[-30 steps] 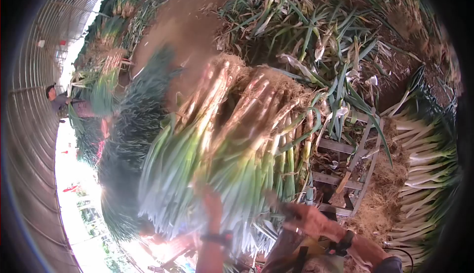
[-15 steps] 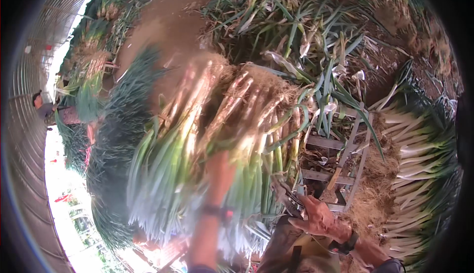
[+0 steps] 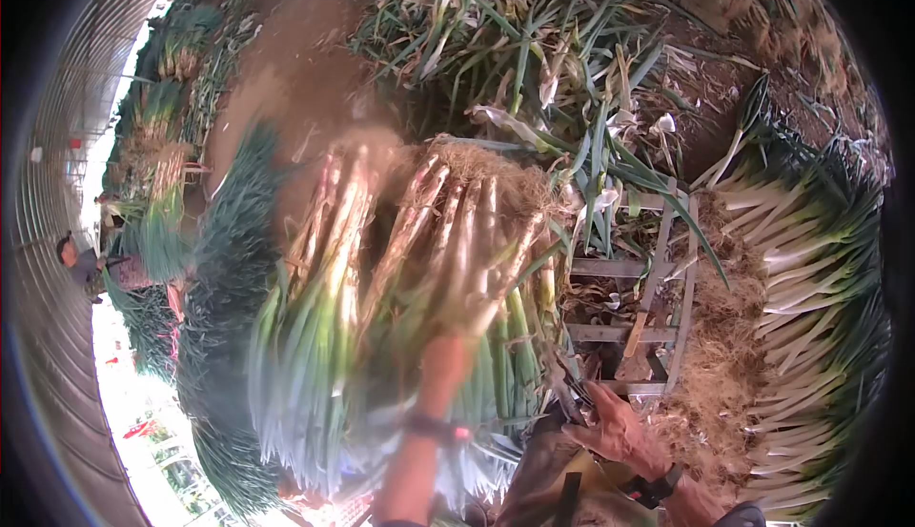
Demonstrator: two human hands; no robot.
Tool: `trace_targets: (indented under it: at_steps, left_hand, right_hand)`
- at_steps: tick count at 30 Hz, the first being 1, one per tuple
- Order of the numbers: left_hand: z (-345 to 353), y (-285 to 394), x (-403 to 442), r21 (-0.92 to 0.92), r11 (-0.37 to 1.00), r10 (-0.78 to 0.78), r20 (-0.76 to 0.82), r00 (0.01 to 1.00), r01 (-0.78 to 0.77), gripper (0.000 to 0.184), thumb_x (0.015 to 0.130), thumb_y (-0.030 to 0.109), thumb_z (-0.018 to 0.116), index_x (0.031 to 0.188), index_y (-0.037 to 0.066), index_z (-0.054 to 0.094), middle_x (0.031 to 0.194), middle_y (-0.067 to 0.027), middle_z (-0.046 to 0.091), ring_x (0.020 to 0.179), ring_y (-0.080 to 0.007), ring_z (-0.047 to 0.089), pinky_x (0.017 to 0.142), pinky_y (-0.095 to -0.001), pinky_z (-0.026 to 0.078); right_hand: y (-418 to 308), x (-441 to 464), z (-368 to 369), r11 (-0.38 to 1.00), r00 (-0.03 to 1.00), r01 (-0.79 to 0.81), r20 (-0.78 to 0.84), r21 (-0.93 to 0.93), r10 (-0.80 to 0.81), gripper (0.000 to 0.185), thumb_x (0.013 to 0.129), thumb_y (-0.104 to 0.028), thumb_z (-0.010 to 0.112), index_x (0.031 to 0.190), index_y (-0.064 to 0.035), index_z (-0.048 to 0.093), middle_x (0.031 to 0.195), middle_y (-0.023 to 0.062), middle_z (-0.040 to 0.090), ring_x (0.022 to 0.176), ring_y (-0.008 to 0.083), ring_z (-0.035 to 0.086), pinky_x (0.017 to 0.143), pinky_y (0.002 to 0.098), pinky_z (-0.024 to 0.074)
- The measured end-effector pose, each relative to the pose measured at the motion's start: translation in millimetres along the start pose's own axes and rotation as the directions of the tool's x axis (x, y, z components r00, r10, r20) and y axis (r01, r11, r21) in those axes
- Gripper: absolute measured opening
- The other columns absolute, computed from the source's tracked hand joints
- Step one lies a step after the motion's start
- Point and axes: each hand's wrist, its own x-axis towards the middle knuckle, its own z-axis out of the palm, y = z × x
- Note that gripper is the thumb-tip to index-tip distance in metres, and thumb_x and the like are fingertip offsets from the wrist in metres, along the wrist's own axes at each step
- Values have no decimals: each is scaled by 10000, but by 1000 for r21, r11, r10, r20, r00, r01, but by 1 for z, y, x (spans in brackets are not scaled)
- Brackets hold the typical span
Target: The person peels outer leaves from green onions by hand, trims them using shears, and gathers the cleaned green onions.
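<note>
Shifting rightward across the leek pile (image 3: 334, 289), L hand (image 3: 454, 338) is now at one stalk (image 3: 515, 270) on its rt side, so work's centred there; grip blurred, can't tell; R hand (image 3: 618, 427) holds dark tool (image 3: 569, 386)

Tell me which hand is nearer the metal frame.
Right. The right hand is just below the metal frame in the picture; the left hand, blurred, is farther off to its left, over the leeks.
</note>
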Motion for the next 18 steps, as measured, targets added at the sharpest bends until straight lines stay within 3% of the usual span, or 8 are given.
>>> trace_targets:
  at_steps: [3,6,9,10,13,14,17,18]
  left_hand:
    - [-5,55,-25,-119,988,100,24,995,-96,258,868,263,677,1032,63,680,928,-197,721,894,-403,702,770,-503,548]
    - [13,98,-42,-247,951,174,-63,983,-185,318,851,228,718,1082,28,629,884,-204,711,811,-394,710,710,-506,567]
    - [40,109,-39,-256,954,141,-65,988,-153,386,847,264,734,1128,24,621,901,-216,710,845,-409,706,750,-527,561]
    - [42,112,-37,-322,945,48,-60,997,-65,463,833,298,757,1171,13,620,950,-231,721,905,-414,708,817,-524,560]
    - [21,113,-26,-400,894,-112,243,964,205,555,800,313,781,1222,-3,607,1034,-248,721,973,-421,703,875,-501,554]
    - [21,112,-24,-403,890,-123,233,965,211,611,769,314,791,1245,-14,593,1094,-264,709,1040,-435,684,927,-491,536]
    - [31,105,-24,-523,837,-84,173,981,164,628,750,302,794,1247,-22,587,1119,-278,696,1066,-445,670,933,-500,527]
    - [37,104,-22,-532,837,-77,114,990,126,693,720,285,832,1250,-72,564,1102,-302,699,1022,-421,704,878,-462,563]
  right_hand:
    - [26,-11,4,992,984,118,-130,-35,-122,787,807,-422,791,1414,-14,501,1121,239,633,952,403,668,813,467,551]
    - [27,-26,-4,999,990,4,-139,-51,-11,784,808,-431,793,1409,-17,508,1097,230,631,968,391,660,820,458,549]
    - [48,-34,-3,990,986,49,-154,-134,-70,809,799,-444,797,1422,-24,497,1093,226,629,959,392,650,826,459,545]
    - [46,-38,-5,989,990,40,-132,-140,-59,801,801,-447,795,1419,-33,499,1081,221,632,948,394,648,817,465,546]
    - [39,-46,-10,985,996,51,-67,-166,-63,778,805,-450,787,1414,-61,499,1047,208,638,921,400,646,789,483,547]
    - [41,-46,-9,980,994,83,-48,-178,-93,771,807,-449,785,1415,-72,496,1036,205,641,917,402,646,779,489,547]
    - [52,-50,-6,963,990,135,-2,-234,-139,751,817,-423,778,1425,-108,470,1016,203,649,933,413,653,754,499,554]
    - [56,-51,-5,960,990,139,14,-244,-140,767,817,-419,779,1440,-110,456,1043,214,652,955,418,655,772,499,558]
